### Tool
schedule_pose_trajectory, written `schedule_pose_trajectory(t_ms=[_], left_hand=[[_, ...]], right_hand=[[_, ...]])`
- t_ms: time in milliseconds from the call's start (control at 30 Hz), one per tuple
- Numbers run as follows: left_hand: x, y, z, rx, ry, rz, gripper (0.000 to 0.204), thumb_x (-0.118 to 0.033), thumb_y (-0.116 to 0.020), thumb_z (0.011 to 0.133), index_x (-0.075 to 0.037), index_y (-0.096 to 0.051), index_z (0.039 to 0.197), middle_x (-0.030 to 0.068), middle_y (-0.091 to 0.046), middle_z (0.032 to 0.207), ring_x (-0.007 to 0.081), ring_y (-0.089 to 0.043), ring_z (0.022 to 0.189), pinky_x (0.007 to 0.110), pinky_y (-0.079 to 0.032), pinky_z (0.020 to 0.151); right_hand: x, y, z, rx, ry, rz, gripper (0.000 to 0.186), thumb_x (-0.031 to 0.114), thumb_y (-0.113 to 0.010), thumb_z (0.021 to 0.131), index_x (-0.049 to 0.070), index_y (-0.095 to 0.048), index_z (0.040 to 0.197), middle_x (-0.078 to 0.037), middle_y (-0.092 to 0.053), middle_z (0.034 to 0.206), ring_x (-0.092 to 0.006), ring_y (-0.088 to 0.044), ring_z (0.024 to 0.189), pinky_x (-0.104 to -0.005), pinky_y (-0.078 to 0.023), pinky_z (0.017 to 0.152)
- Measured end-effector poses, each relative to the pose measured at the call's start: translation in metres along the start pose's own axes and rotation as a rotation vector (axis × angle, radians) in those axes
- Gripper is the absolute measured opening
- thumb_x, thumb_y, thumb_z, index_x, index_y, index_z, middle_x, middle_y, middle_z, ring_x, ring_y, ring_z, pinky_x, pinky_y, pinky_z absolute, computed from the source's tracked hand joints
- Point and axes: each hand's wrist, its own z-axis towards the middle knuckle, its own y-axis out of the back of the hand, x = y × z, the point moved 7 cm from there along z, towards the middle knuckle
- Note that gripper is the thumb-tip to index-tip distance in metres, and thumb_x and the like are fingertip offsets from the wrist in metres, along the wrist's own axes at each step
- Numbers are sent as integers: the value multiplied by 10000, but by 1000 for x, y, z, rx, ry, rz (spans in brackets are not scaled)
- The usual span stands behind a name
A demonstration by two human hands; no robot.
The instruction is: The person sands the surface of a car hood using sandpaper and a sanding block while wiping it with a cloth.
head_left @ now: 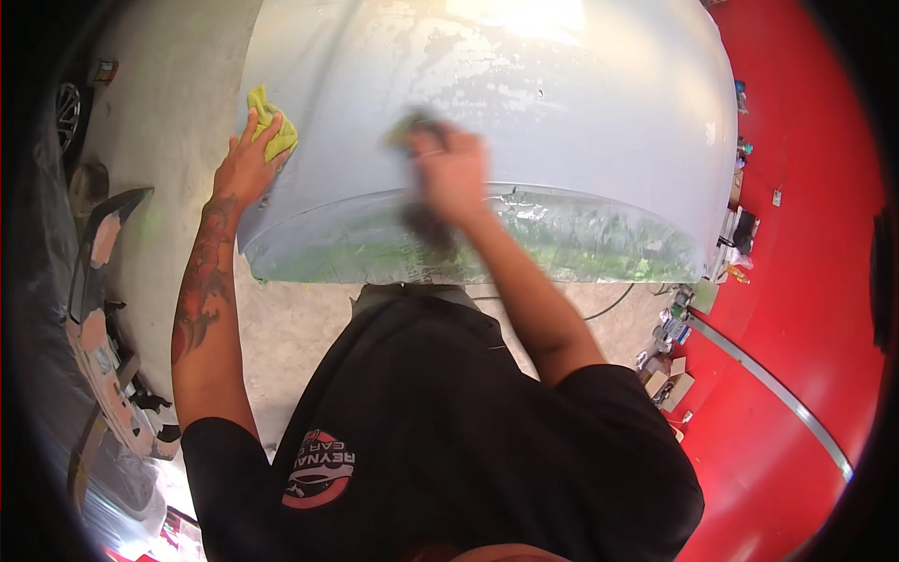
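A wet, pale grey car hood (609,131) lies in front of me, with a green-streaked band (581,234) along its near edge. At the hood's left side my left hand (245,169) holds a yellow-green cloth (273,131) against the surface. My right hand (454,169) is over the middle of the hood, smeared by motion. Its fingers are closed round a dark, greenish pad (412,128), too blurred to name exactly. Water droplets and wet patches (478,84) show on the hood beyond this hand.
A red wall (796,281) runs along the right, with bottles, small items and an open cardboard box (670,384) at its foot. On the left, loose car body parts (103,365) stand beside a plastic-covered shape (42,281). A black cable (613,304) crosses the concrete floor (300,328).
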Motion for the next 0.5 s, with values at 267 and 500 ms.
schedule_pose_trajectory(t_ms=[267,500], left_hand=[[-2,0,-2,-45,-19,3,625,-478,-599,978,-421,-349,1549,-17,-153,1697,501,-309,1456,538,-457,1094],[-1,-1,-2,-4,-13,-8,685,-432,-641,969,-404,-313,1570,26,-132,1702,488,-269,1478,538,-403,1138]], right_hand=[[-77,24,14,-118,-435,-51,327,111,-567,935,127,-620,1257,-226,-615,1189,-343,-567,1046,-523,-435,912],[70,-36,25,260,-15,115,472,200,-619,860,188,-619,1332,-172,-469,1409,-309,-515,1122,-478,-442,973]])
